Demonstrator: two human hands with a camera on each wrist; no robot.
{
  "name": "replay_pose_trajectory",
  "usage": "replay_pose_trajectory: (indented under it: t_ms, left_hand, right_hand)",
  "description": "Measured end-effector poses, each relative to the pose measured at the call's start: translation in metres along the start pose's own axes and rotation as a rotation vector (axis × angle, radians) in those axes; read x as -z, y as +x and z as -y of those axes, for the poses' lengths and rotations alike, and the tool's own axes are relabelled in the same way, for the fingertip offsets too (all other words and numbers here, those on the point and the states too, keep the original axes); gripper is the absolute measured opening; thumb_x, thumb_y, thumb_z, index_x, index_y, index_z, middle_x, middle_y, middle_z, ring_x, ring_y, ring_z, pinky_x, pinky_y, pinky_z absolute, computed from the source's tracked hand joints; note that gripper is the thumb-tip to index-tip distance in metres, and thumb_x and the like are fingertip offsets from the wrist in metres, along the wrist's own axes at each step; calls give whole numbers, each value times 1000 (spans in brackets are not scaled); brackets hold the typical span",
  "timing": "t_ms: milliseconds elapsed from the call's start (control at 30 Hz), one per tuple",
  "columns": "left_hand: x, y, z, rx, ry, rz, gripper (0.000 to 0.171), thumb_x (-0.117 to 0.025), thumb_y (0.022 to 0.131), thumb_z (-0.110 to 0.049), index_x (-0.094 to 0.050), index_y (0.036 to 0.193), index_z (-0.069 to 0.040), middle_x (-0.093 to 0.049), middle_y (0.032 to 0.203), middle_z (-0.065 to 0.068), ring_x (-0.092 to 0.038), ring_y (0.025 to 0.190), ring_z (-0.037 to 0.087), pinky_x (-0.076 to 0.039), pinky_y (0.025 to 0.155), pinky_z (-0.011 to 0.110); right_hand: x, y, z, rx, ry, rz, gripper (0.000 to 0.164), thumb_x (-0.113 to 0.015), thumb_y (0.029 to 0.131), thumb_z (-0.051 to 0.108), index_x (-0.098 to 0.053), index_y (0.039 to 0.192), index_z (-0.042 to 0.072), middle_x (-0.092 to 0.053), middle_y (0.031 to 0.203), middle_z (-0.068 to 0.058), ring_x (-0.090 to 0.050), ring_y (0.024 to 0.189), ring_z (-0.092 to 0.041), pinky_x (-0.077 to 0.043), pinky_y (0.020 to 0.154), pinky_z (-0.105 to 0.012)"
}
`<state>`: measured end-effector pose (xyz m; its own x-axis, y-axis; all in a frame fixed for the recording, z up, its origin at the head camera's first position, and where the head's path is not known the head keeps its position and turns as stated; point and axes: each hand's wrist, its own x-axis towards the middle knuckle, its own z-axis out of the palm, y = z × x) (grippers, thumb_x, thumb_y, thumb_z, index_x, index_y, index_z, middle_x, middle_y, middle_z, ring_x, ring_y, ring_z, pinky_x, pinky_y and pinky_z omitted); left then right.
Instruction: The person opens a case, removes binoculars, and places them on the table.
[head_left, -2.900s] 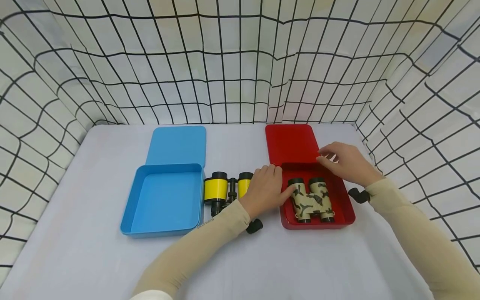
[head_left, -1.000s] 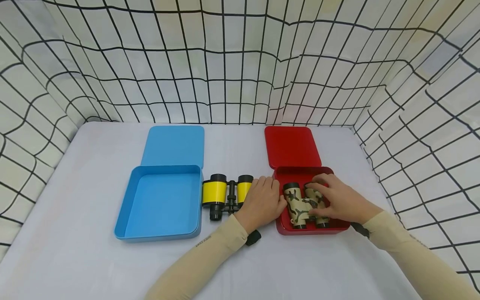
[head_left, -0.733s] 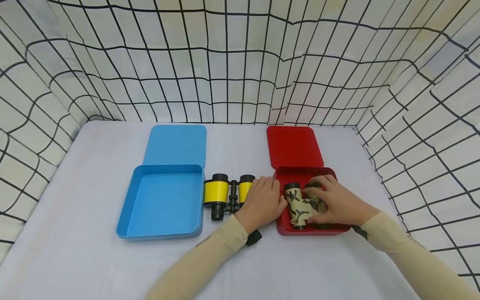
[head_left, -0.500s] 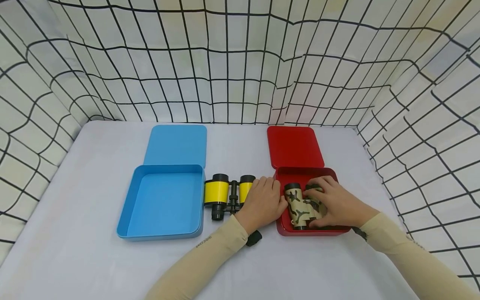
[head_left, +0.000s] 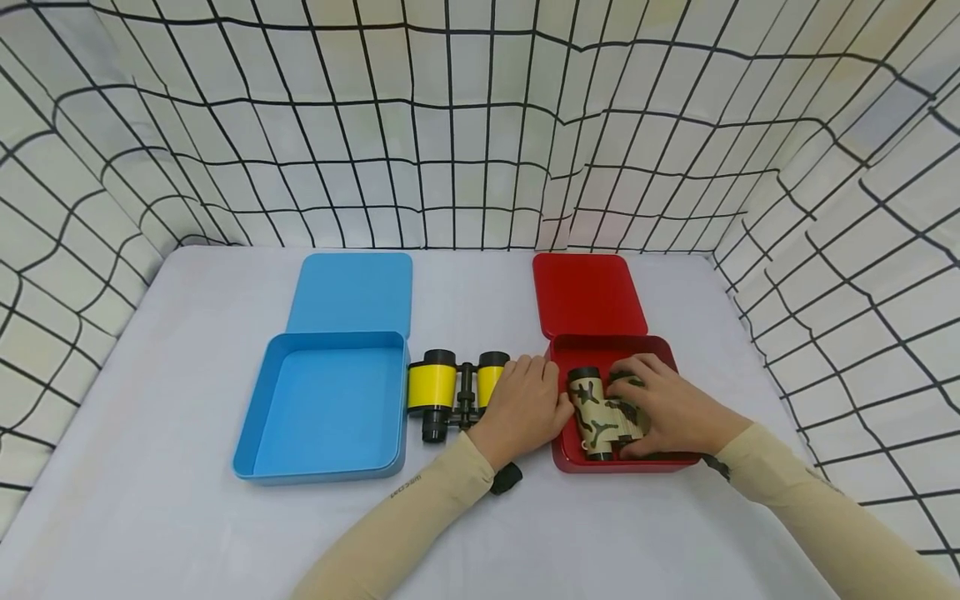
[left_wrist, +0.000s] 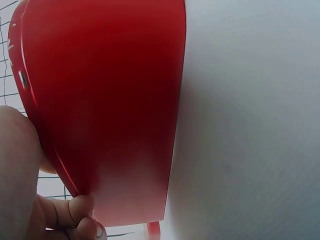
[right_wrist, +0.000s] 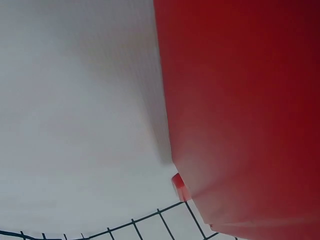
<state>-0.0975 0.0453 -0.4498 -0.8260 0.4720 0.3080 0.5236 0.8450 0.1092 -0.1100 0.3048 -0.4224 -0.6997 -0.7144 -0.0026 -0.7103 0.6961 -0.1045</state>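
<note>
Camouflage-patterned binoculars (head_left: 596, 412) lie inside the red box (head_left: 626, 467), whose lid (head_left: 590, 296) is folded back flat. My right hand (head_left: 678, 408) grips their right barrel, fingers at the far end and thumb at the near end; the hand covers most of that barrel. My left hand (head_left: 521, 408) holds the left rim of the box, its thumb over the edge. In the left wrist view, curled fingers (left_wrist: 80, 207) meet the rim of the red box (left_wrist: 110, 110). Only the outer wall of the red box (right_wrist: 245, 125) fills the right wrist view, without the hand.
Yellow and black binoculars (head_left: 432, 386) lie on the white table (head_left: 187, 533), partly hidden by the left hand. Further left stands a light blue box (head_left: 330, 408), its lid (head_left: 352, 292) laid back and nothing inside. A black grid (head_left: 468, 162) surrounds the table's back and sides.
Since the oldest frame, my right hand has come down from the box's far right corner onto the camouflage binoculars and taken hold of them. My left hand has stayed at the rim.
</note>
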Motion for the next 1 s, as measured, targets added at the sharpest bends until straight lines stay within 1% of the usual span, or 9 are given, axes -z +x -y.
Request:
replay_pose_trajectory:
  t_ms: [200, 367, 500, 600, 867, 1000]
  left_hand:
    - [2, -2, 0, -1, -5, 0, 25, -56, 99, -36, -57, 90, -12, -56, 82, 2, -47, 78, 16, -35, 69, 27]
    - [2, -2, 0, -1, 2, -2, 26, -57, 99, -36, -58, 90, -12, -56, 81, 2, -47, 78, 16, -35, 69, 27]
    - [2, -3, 1, -2, 10, -11, 26, -57, 98, -36, -57, 89, -12, -56, 81, 2, -47, 77, 16, -35, 69, 27]
    - [1, -3, 1, -4, 17, -20, 26, -58, 98, -36, -57, 88, -12, -56, 80, 2, -48, 77, 16, -35, 68, 27]
    - [0, -5, 2, -13, 36, -49, 25, -58, 97, -36, -57, 87, -13, -55, 79, 1, -48, 76, 15, -31, 68, 26]
    - [0, -5, 1, -10, 39, -52, 25, -59, 97, -36, -57, 87, -13, -55, 78, 1, -48, 76, 16, -32, 68, 26]
  right_hand:
    - [0, 2, 1, 11, -32, 23, 71, -95, 62, 52, -67, 121, 23, -58, 136, -4, -50, 127, -23, -60, 96, -41]
    - [1, 2, 2, 38, -63, 6, 71, -94, 62, 53, -68, 121, 23, -59, 133, -3, -51, 125, -22, -60, 95, -40]
    - [-2, 2, 3, 42, -70, -2, 72, -95, 61, 52, -68, 121, 23, -60, 130, -1, -51, 124, -21, -60, 94, -40]
    - [-3, 1, 3, 36, -72, 3, 75, -95, 60, 52, -68, 123, 22, -61, 129, 0, -50, 125, -21, -60, 94, -40]
    - [-4, 2, 5, 5, -75, 49, 79, -95, 61, 52, -66, 127, 20, -63, 128, -1, -50, 128, -25, -59, 97, -44]
    - [-4, 1, 6, 1, -74, 48, 79, -95, 60, 51, -66, 127, 20, -63, 127, -1, -49, 128, -25, -60, 96, -44]
